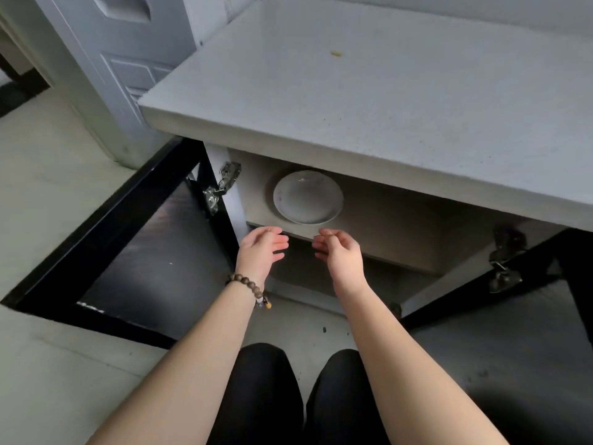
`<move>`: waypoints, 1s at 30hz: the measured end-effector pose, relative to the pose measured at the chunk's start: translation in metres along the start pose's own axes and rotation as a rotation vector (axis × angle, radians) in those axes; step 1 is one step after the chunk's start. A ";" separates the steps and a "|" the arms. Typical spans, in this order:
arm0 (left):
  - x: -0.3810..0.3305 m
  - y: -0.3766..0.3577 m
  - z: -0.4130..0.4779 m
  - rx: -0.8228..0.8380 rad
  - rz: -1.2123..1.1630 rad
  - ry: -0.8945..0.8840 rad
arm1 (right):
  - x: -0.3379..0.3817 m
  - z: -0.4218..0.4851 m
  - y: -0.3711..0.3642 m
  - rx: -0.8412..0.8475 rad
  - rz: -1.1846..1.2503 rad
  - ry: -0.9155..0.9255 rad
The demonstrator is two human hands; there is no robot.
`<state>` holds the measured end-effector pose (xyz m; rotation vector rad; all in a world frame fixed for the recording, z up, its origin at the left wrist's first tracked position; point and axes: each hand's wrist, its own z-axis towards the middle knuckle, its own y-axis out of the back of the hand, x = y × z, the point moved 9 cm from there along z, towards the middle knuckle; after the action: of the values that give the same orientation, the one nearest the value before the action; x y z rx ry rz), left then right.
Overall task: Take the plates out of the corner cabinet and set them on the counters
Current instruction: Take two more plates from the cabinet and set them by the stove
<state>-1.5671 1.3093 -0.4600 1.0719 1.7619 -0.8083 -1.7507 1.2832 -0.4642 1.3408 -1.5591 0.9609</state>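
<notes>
Though near both grips (300,247), plate (308,196) beyond

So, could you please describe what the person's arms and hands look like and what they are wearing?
Both forearms are bare, with no sleeves in view. The left hand has a bracelet of round brown wooden beads on its wrist, with a small white and yellow charm hanging from it. The right hand wears nothing: no gloves, rings or watch show on either hand.

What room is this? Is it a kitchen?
Most likely a kitchen. A pale speckled counter sits over a cabinet with black doors swung open, and a white plate rests on the shelf inside, just beyond the two empty hands.
</notes>
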 end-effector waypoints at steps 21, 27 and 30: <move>0.056 -0.029 0.206 -0.049 -0.112 -0.079 | -0.049 0.178 0.005 -0.086 0.322 -0.086; 0.062 -0.039 0.226 -0.058 -0.070 -0.046 | -0.051 0.190 0.000 -0.061 0.359 -0.083; 0.061 -0.041 0.229 -0.054 -0.091 -0.020 | -0.051 0.191 0.002 -0.050 0.339 -0.077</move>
<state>-1.5373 1.1169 -0.6019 0.9508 1.8168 -0.8192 -1.7708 1.1227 -0.5786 1.1094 -1.8970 1.0759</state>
